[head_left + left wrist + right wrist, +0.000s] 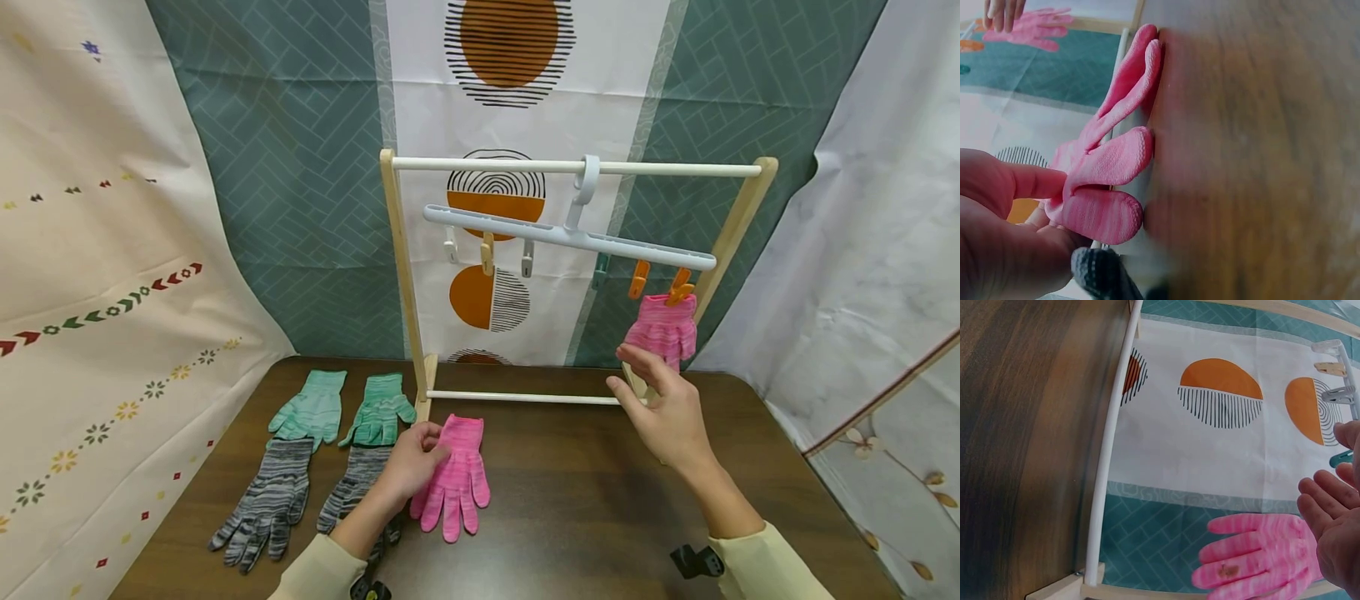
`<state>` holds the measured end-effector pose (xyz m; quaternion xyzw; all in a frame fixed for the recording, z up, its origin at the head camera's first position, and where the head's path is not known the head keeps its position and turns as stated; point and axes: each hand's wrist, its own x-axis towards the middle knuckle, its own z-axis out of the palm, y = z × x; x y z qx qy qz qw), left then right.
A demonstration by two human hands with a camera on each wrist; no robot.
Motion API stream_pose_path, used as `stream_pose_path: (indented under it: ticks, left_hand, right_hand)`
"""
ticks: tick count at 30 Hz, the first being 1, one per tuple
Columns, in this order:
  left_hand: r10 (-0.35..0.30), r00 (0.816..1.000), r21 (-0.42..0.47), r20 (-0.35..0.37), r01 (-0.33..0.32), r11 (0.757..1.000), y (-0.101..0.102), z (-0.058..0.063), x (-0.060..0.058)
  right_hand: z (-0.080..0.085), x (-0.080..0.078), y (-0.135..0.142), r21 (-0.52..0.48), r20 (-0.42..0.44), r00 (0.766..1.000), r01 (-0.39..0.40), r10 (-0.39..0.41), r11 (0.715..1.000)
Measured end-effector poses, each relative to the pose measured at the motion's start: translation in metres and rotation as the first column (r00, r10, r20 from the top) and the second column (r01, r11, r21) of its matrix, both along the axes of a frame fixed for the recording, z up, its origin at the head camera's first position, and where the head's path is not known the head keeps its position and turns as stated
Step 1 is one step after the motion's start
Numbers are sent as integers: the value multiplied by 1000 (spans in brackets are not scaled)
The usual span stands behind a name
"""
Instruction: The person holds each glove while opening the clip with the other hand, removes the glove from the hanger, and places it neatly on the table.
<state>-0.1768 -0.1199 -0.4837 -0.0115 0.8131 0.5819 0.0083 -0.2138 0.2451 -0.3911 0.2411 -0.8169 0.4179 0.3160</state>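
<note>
My left hand (411,458) pinches the side of a pink glove (459,479) between thumb and fingers; its fingertips hang toward the table in the left wrist view. A second pink glove (666,327) hangs by its cuff from an orange clip (679,287) at the right end of a pale hanger (510,225). Just below and in front of that glove, my right hand (667,412) is held with fingers extended, holding nothing. In the right wrist view the hanging glove (1260,556) shows a small brown spot. More clips line the hanger, including another orange clip (639,279).
The hanger hooks over the upper bar (480,165) of a wooden rack, tilting down to the right. Two green gloves (311,408) and two grey striped gloves (272,500) lie at the left of the brown table (585,517). A lower bar (525,397) spans the rack.
</note>
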Motion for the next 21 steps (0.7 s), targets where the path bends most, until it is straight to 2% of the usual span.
stream_pose_path:
  ticks: [4, 21]
  left_hand:
    - [-1, 1000, -49, -14, 0, 999, -1, 1, 0]
    - [-20, 1000, -177, 23, 23, 984, -4, 0, 1]
  right_hand:
    - [-1, 0, 1, 6, 10, 1000, 4, -4, 1000]
    - [-2, 1, 3, 24, -10, 1000, 12, -12, 1000]
